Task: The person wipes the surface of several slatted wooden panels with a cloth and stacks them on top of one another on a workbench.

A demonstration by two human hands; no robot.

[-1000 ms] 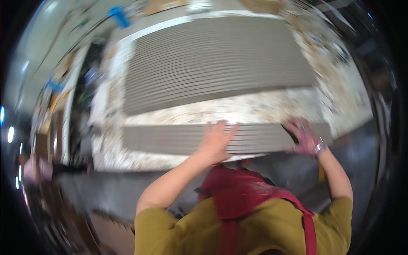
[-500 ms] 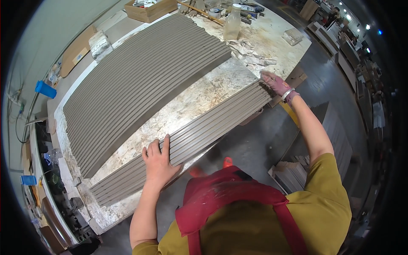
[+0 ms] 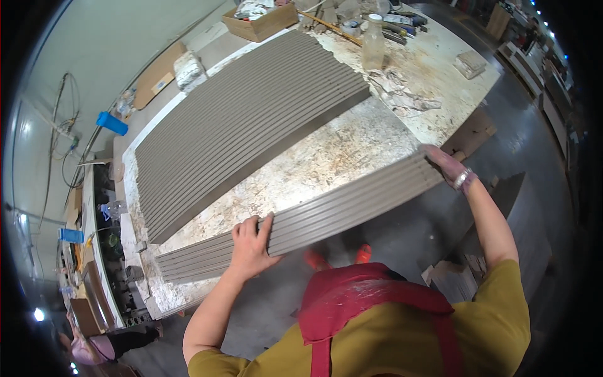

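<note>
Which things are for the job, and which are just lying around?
Seemingly for the job:
long grey ridged strips, in the left hand and right hand
wide grey ridged stack

Probably lying around:
tall translucent bottle
open brown box
blue cylindrical container

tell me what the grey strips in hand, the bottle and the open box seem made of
Grey strips: possibly coated wood or plastic; smooth, faint sheen along the ridges. Bottle: glass or plastic, cloudy yet see-through. Open box: likely wood or cardboard; plain brown, matt walls.
</note>
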